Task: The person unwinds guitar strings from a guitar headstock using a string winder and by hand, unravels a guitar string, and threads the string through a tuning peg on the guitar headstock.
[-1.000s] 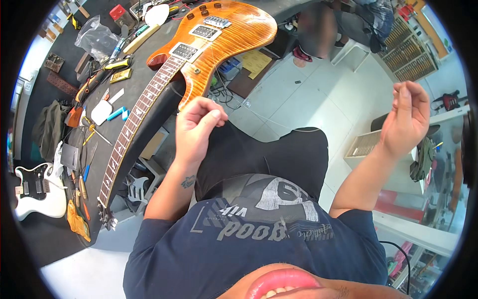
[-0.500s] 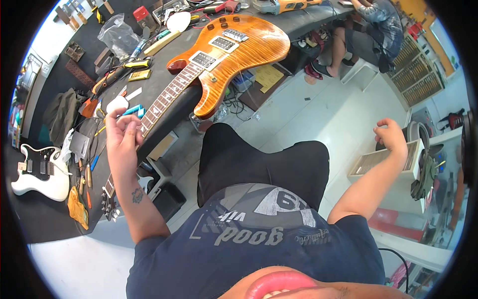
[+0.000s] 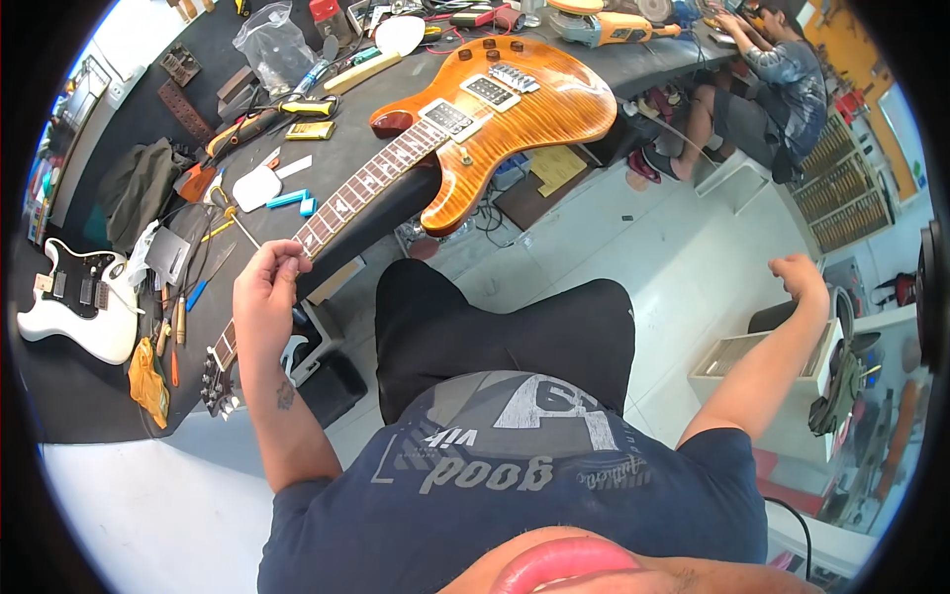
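An orange flame-top electric guitar (image 3: 539,99) lies on the dark workbench, its neck running toward me on the left. My left hand (image 3: 267,282) is at the neck, thumb and fingers pinched together by the fretboard's edge. Whatever is between those fingertips is too small to make out. Behind this hand ends the shaft of a screwdriver with a yellow-and-black handle (image 3: 230,211). Past my wrist the dark headstock (image 3: 213,381) shows with its tuners. My right hand (image 3: 802,277) hangs in the air at the right, fingers curled in, nothing visible in it.
A white guitar body (image 3: 84,307) lies at the bench's left among hand tools and a yellow cloth (image 3: 148,386). Toward the back are a clear plastic bag (image 3: 272,49) and an orange angle grinder (image 3: 604,28). Another person (image 3: 782,89) sits at the far right.
My left hand has come down onto the neck and its fingers have closed into a pinch. My right hand's fingers have curled in. The view has shifted slightly.
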`<state>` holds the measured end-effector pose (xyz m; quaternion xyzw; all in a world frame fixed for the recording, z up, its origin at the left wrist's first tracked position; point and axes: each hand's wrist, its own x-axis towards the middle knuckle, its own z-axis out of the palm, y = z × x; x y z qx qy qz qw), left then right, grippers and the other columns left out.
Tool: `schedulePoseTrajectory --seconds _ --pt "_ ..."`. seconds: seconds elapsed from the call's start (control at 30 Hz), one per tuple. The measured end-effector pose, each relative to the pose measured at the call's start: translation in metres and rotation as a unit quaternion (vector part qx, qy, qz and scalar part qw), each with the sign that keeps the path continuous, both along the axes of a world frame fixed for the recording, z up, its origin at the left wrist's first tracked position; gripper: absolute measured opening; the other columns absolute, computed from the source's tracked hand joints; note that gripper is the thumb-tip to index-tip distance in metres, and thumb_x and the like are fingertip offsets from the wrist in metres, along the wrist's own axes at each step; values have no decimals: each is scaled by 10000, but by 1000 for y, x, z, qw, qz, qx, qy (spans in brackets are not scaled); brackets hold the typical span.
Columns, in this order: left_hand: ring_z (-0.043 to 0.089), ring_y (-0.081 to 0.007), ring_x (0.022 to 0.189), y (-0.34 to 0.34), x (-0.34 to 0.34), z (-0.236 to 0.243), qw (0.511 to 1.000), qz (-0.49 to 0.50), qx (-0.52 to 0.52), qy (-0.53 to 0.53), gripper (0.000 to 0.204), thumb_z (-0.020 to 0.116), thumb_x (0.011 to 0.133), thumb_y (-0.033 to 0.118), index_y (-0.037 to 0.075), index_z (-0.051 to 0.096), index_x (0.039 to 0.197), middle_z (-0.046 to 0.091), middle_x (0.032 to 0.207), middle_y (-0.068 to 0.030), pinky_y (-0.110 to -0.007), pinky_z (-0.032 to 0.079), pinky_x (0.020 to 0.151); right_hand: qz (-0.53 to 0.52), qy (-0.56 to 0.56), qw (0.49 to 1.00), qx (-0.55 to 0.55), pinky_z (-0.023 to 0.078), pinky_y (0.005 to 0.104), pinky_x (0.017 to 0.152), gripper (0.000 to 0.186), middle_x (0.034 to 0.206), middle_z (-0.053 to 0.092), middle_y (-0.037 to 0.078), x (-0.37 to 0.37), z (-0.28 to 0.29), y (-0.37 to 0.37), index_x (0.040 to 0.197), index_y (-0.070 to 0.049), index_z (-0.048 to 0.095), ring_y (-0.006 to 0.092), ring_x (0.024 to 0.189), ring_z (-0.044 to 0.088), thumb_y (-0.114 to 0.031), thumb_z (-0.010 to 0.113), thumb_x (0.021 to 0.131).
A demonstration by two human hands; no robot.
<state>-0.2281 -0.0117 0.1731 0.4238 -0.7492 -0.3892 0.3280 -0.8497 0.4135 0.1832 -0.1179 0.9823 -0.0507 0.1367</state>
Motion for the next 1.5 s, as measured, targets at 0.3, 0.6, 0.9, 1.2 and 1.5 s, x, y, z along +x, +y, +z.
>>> schedulePoseTrajectory --seconds 0.3,0.6,0.9,1.2,1.5 --pt "564 -41 845 12 -39 -2 982 -100 101 123 451 678 963 46 42 540 1392 645 992 5 -202 450 741 149 -15 966 -211 449 282 658 299 764 597 4 39 6 -17 1128 -18 709 108 700 539 -164 657 872" --pt "468 19 664 99 -190 -16 897 -432 60 67 411 693 965 49 6 597 1362 572 1121 -23 -172 387 577 398 -123 809 -414 455 267 725 297 852 590 -9 193 25 -126 1173 -13 686 89 796 546 -31 666 878" --pt "445 -63 636 146 -260 -25 883 -417 134 166 147 714 992 150 14 658 985 572 819 -1 -266 391 583 404 -34 777 -481 473 286 671 347 793 597 27 231 30 -121 1191 -6 684 127 722 573 14 653 846" --pt "489 -22 778 140 -245 -14 904 -404 95 100 91 699 998 93 8 676 1019 598 918 24 -219 410 683 405 -44 787 -463 453 316 560 347 733 619 57 229 19 -133 1183 -48 684 142 617 564 -65 689 837" --pt "699 -310 793 99 -122 42 947 -226 -195 -118 256 714 908 57 1 584 1122 674 1043 -167 -407 528 705 401 -61 871 -276 490 406 638 311 700 620 90 224 31 -148 1131 -47 694 263 655 617 -148 746 841"
